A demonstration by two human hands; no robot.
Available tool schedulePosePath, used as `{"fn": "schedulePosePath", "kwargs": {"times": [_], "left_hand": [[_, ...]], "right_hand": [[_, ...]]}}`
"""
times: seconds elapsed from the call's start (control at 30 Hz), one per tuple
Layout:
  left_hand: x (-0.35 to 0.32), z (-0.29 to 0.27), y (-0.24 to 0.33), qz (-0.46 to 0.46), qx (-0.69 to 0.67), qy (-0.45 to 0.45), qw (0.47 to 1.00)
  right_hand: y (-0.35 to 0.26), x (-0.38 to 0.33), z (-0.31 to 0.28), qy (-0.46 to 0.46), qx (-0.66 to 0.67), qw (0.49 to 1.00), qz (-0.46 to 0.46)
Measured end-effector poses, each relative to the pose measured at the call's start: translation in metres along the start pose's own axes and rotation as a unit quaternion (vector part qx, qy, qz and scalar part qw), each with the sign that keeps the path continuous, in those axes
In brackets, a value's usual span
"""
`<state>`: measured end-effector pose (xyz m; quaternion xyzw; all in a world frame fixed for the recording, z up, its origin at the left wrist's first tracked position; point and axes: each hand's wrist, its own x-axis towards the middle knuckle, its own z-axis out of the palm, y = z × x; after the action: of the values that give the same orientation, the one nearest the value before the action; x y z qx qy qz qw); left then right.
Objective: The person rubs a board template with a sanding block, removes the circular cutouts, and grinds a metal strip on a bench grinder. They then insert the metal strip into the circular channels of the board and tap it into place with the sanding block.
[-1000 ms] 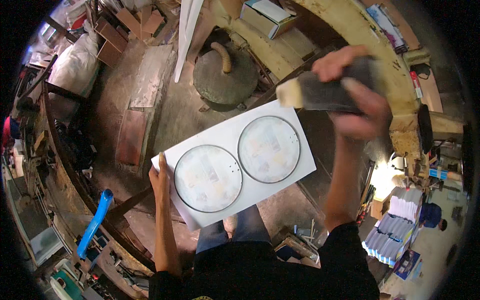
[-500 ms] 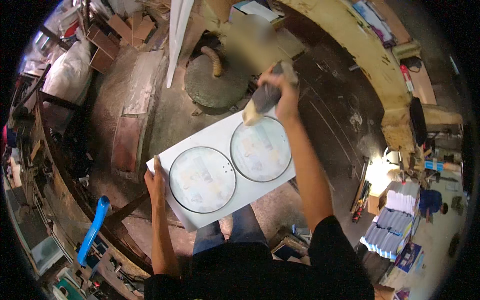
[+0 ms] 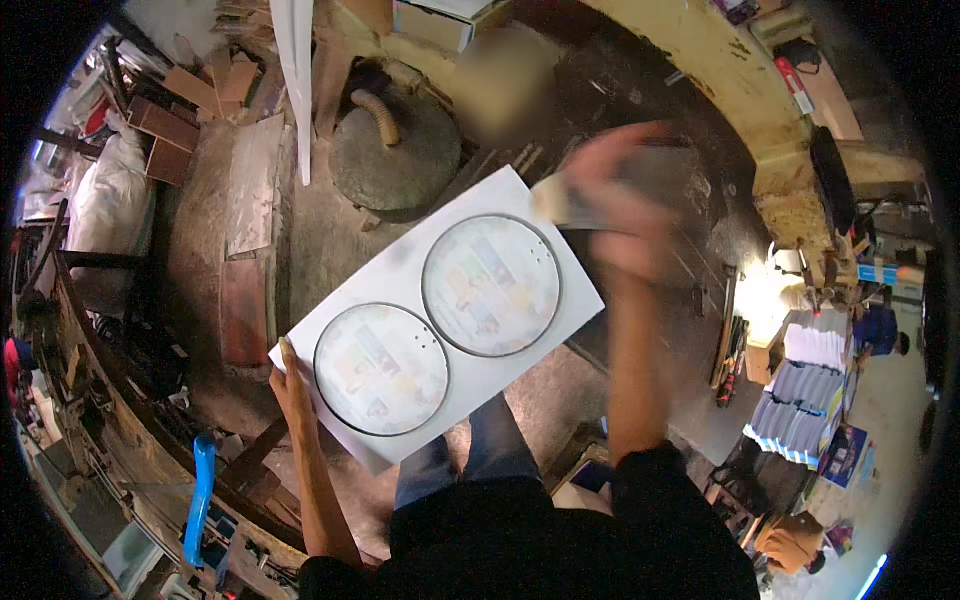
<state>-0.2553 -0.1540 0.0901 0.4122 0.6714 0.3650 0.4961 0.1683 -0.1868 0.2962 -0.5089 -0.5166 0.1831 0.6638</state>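
Note:
My left hand (image 3: pixel 290 388) grips the left corner of a white rectangular panel (image 3: pixel 400 280), its thumb along the edge. The panel is held tilted in front of my body, above my knees. Two dark-rimmed circles fill its face, a left circle (image 3: pixel 382 370) and a right circle (image 3: pixel 490 290), each with faint pale printing and small dark dots. My right hand (image 3: pixel 635 220), smeared by motion, is closed around a beige and dark block (image 3: pixel 560 203) at the panel's upper right edge. The block's exact kind is too blurred to tell.
Beyond the panel stands a round grey drum (image 3: pixel 395 165) with a ribbed hose (image 3: pixel 376 115) on top. A blue curved tube (image 3: pixel 200 500) rises at lower left. Stacked sheets (image 3: pixel 790 400) lie at right, near another person (image 3: pixel 790 540). A white sack (image 3: pixel 110 220) sits at far left.
My right hand has moved right with the block, from over the right circle to the panel's edge. The panel has turned counterclockwise and shifted slightly left. My left hand keeps its grip.

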Motion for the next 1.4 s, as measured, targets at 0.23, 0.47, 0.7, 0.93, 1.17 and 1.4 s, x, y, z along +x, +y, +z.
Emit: {"fn": "schedulePosePath", "kwargs": {"times": [0.23,0.47,0.7,0.93,1.17,1.4], "left_hand": [[-0.007,0.004,0.013,-0.004,0.029,-0.007,1.0],[-0.003,0.005,0.007,0.005,0.04,0.012,0.999],[0.004,0.009,-0.004,0.007,0.011,-0.006,1.0],[0.008,-0.003,-0.002,-0.04,0.022,-0.016,0.999],[0.018,-0.001,-0.021,-0.003,-0.048,0.007,0.999],[0.011,0.016,0.001,0.007,-0.03,-0.006,0.999]], "right_hand": [[0.076,0.024,-0.011,0.033,0.083,0.972,0.215],[-0.012,0.017,-0.031,-0.05,0.041,0.998,0.004],[0.055,-0.081,-0.038,0.139,-0.007,0.989,0.058],[0.058,-0.063,-0.082,0.144,0.174,0.966,0.123],[-0.055,-0.04,-0.067,0.003,-0.027,0.999,-0.023],[-0.035,-0.087,-0.064,0.019,-0.041,0.998,-0.048]]}}
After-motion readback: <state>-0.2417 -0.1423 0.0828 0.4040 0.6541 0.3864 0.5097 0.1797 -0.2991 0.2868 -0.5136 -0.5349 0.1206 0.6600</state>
